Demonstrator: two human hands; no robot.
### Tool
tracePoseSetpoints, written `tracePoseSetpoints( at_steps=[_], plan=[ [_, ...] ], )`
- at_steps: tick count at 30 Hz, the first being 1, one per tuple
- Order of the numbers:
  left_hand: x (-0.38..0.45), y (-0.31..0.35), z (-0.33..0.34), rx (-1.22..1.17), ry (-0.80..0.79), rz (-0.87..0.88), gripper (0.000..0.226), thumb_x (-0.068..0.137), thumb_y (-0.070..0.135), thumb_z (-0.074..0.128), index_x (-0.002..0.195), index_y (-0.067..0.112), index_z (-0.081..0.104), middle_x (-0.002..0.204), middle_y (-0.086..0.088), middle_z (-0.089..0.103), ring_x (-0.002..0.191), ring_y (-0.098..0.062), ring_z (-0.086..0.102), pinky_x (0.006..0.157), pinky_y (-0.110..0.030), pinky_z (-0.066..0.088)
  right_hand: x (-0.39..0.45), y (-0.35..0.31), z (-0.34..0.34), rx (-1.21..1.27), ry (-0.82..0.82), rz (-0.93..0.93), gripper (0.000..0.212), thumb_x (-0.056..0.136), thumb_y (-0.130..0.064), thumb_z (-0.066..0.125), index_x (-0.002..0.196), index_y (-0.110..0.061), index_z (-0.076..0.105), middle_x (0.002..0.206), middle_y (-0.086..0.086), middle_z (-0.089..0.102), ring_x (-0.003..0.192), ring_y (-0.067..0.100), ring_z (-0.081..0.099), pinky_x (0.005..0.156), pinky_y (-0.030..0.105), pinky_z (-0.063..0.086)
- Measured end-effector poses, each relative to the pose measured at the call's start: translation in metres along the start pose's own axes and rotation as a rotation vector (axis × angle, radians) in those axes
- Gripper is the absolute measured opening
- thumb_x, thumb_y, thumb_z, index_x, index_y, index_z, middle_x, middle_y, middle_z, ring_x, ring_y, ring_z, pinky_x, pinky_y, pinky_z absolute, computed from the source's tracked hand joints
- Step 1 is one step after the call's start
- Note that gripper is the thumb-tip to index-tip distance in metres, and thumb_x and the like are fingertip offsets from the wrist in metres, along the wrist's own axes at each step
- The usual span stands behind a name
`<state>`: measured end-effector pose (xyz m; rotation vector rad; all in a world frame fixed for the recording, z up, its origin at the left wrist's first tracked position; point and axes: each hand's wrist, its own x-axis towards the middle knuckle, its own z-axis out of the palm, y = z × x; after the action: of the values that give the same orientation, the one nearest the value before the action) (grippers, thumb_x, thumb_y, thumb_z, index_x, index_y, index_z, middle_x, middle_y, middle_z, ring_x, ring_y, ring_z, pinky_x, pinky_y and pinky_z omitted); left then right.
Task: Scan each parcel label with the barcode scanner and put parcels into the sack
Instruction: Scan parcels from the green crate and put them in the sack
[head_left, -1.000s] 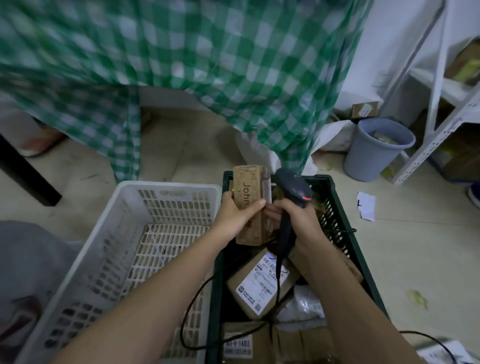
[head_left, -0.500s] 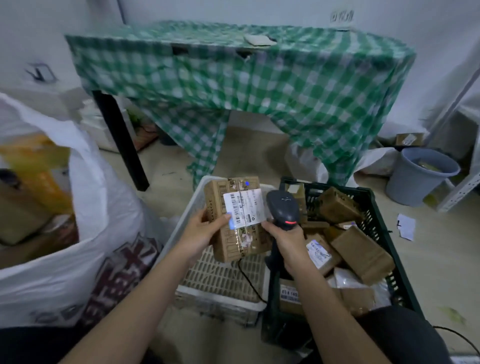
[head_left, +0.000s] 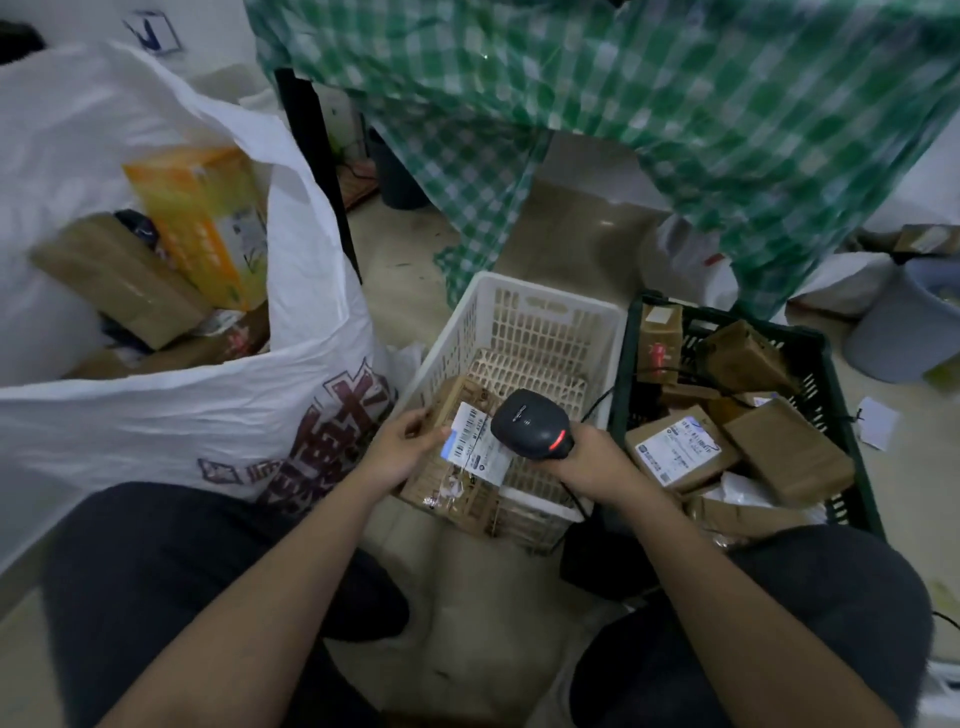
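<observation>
Over the white crate (head_left: 540, 322), we find the left hand (head_left: 402, 449) clamped on the parcel (head_left: 457, 467) at its left edge, the right hand (head_left: 587, 460) wrapped round the barcode scanner (head_left: 530, 423); we judge the carton light, stiff, best held by its edges.

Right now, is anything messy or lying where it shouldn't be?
Yes, a little. A white paper scrap lies loose on the floor right of the green crate. The parcels in that crate are jumbled and tilted. The held parcel and scanner look fine.
</observation>
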<state>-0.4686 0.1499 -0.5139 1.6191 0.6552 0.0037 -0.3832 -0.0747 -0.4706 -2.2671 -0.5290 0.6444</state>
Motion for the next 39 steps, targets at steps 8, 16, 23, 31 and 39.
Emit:
tracePoseSetpoints(
  at_steps=[8,16,23,31,39],
  plan=[
    [-0.001,-0.008,-0.017,-0.011,-0.011,-0.018,0.039,0.086,0.028,0.071,0.122,0.014,0.064,0.108,-0.006,0.072,0.099,-0.023,0.069,0.095,-0.045,0.052,0.001,-0.001,0.012,-0.397,-0.081,0.003,0.022,0.081,-0.03,0.066,0.07,-0.014,0.056,0.067,0.004,0.056,0.073,0.024,0.059,0.061,0.03,0.043],
    [-0.003,-0.007,-0.022,-0.008,-0.007,0.005,0.042,0.087,0.025,0.069,0.127,0.013,0.061,0.112,-0.006,0.07,0.101,-0.021,0.068,0.095,-0.042,0.052,-0.005,-0.009,0.013,-0.477,-0.079,-0.022,0.027,0.083,-0.031,0.065,0.064,-0.024,0.046,0.063,-0.004,0.049,0.068,0.021,0.054,0.057,0.027,0.04],
    [-0.007,-0.004,-0.024,-0.021,-0.027,0.033,0.034,0.089,0.021,0.066,0.123,0.02,0.06,0.102,0.0,0.071,0.09,-0.013,0.069,0.077,-0.026,0.055,-0.008,-0.012,0.012,-0.46,-0.048,-0.034,0.028,0.081,-0.032,0.067,0.063,-0.022,0.047,0.062,-0.004,0.05,0.068,0.021,0.055,0.06,0.029,0.042],
    [-0.026,0.013,-0.027,-0.001,0.008,0.166,0.037,0.089,0.021,0.067,0.126,0.018,0.062,0.11,0.0,0.071,0.093,-0.007,0.068,0.076,-0.019,0.055,-0.013,-0.013,0.012,0.093,0.248,0.001,0.025,0.079,-0.014,0.072,0.064,-0.011,0.053,0.057,0.006,0.054,0.056,0.013,0.047,0.058,0.029,0.037],
    [-0.075,0.101,-0.036,-0.067,0.154,0.461,0.046,0.086,0.025,0.07,0.13,0.023,0.056,0.108,0.018,0.062,0.093,0.009,0.058,0.07,-0.009,0.05,-0.018,-0.082,-0.014,0.537,0.433,-0.175,0.012,0.083,-0.02,0.077,0.081,-0.019,0.065,0.064,-0.001,0.063,0.062,0.009,0.056,0.059,0.026,0.042]
  ],
)
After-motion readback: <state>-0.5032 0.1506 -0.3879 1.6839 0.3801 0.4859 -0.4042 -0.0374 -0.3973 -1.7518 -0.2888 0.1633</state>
